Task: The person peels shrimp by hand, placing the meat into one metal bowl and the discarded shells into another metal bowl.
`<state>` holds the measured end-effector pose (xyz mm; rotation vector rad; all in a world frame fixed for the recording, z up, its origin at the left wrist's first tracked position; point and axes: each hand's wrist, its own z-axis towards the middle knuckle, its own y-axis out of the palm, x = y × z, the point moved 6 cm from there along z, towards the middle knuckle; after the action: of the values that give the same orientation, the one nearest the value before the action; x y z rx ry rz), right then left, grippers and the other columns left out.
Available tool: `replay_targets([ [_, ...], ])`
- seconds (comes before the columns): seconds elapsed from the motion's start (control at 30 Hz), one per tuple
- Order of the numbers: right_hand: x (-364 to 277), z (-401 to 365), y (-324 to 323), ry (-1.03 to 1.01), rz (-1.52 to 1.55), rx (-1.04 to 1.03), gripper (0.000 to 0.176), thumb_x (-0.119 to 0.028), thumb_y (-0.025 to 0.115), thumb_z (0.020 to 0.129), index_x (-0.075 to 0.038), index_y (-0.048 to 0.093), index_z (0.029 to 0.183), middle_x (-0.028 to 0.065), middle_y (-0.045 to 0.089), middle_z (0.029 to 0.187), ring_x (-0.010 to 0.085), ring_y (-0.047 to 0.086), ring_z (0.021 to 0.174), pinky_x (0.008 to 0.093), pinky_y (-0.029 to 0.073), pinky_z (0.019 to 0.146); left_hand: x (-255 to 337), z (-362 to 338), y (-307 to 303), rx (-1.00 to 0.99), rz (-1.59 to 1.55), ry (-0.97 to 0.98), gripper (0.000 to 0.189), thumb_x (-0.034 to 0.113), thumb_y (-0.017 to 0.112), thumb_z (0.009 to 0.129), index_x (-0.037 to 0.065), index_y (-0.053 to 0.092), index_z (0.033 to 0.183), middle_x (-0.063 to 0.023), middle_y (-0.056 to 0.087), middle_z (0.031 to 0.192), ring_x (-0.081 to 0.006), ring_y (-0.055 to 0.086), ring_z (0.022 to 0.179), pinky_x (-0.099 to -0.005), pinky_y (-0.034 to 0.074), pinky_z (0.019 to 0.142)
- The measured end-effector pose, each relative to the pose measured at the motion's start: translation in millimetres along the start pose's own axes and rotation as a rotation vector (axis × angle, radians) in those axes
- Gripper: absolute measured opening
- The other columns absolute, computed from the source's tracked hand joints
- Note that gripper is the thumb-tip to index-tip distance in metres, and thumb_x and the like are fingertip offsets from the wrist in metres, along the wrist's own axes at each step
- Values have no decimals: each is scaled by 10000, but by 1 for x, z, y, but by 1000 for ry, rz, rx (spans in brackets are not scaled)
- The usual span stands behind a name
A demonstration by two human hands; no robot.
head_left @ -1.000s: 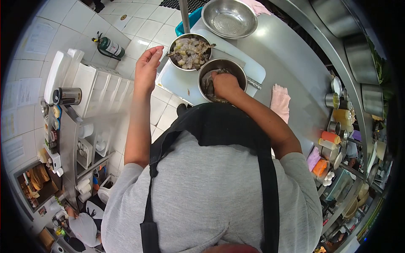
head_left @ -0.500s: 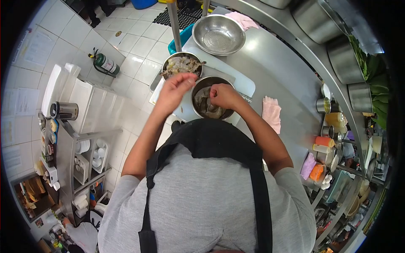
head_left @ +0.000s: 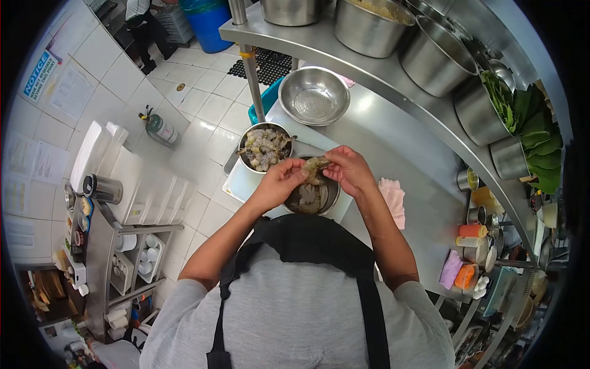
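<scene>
Between my two hands a greyish shrimp [head_left: 314,166] is held up over a steel bowl [head_left: 336,195]. My left hand [head_left: 281,182] pinches it on the left side, fingers closed. With thumb and fingers, my right hand [head_left: 349,170] grips its right end. More shrimp [head_left: 310,198] lie in the bowl below, partly covered by my hands. Just beyond my left hand, a second steel bowl [head_left: 244,161] is heaped with shrimp [head_left: 265,147]. Both bowls are at the white cutting board [head_left: 241,186].
A perforated steel colander [head_left: 314,95] sits at the far end of the steel table [head_left: 405,144]. A pink cloth [head_left: 392,203] lies right of my right hand. Overhead, a steel shelf [head_left: 362,64] carries large pots. A fire extinguisher [head_left: 161,130] hangs at the left wall. Another person [head_left: 144,31] stands far back.
My right hand has come up out of the near bowl with a shrimp. My left hand has moved in and now holds it too. The camera view has tilted upward.
</scene>
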<state>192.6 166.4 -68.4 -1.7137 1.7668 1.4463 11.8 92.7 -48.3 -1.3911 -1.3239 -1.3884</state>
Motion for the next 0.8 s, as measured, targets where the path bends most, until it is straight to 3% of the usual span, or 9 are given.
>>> replay_targets([
  [0.2,18,-3,4,7,255,-66,174,-153,716,970,-71,580,1042,50,639,908,151,647,793,322,585,730,2,6,1,67,-45,-40,263,253,565,1084,22,630,1194,19,639,991,-59,588,873,-228,501,786],
  [0.27,14,-5,8,-57,-22,-20,197,-169,697,986,-45,599,1104,73,668,963,174,677,855,336,580,780,7,7,-4,91,8,3,222,236,561,1078,27,636,1081,37,601,890,-49,546,802,-235,474,710],
  [0.3,20,-8,10,-30,-11,-12,197,-169,697,986,-45,599,1104,73,668,963,174,677,855,336,580,780,4,8,-10,126,122,56,209,208,565,1064,16,638,1020,36,594,823,-42,513,750,-236,448,670],
  [0.37,-5,-21,17,-521,-693,157,281,-182,694,985,-20,606,1198,107,694,1046,188,695,951,341,568,835,-5,7,-13,129,195,46,252,253,551,1087,20,643,1075,36,628,871,-32,538,806,-223,452,729],
  [0.4,-7,-26,22,-536,-723,145,353,-173,703,961,-22,601,1263,132,704,1126,220,698,1017,351,551,890,-8,6,-13,134,189,36,252,253,551,1087,20,643,1075,36,628,871,-32,538,806,-223,452,729],
  [0.5,-13,-43,48,-625,-948,39,375,-161,713,932,-45,606,1273,141,699,1147,268,692,1050,393,545,918,-4,1,-12,203,225,90,216,196,587,1046,-8,655,1032,18,618,792,-42,519,726,-246,437,632],
  [0.53,-11,-45,54,-667,-989,32,370,-171,690,940,-65,602,1283,159,690,1167,342,679,1075,440,536,931,-2,-1,-10,219,204,89,224,201,590,1044,-12,658,1042,14,620,788,-45,522,725,-250,438,628],
  [0.7,-9,-47,72,-830,-1332,94,283,-183,626,976,-32,588,1212,200,674,1098,403,655,1025,488,531,881,-2,-2,-11,250,172,123,244,213,597,1038,-22,661,1040,1,616,764,-54,524,713,-265,444,619],
  [0.8,-3,-45,72,-800,-1407,145,213,-176,597,986,-15,576,1124,217,662,1060,424,645,988,512,522,855,0,-4,-9,222,298,40,249,226,600,1059,-12,672,1071,7,661,879,-50,557,814,-244,462,730],
])
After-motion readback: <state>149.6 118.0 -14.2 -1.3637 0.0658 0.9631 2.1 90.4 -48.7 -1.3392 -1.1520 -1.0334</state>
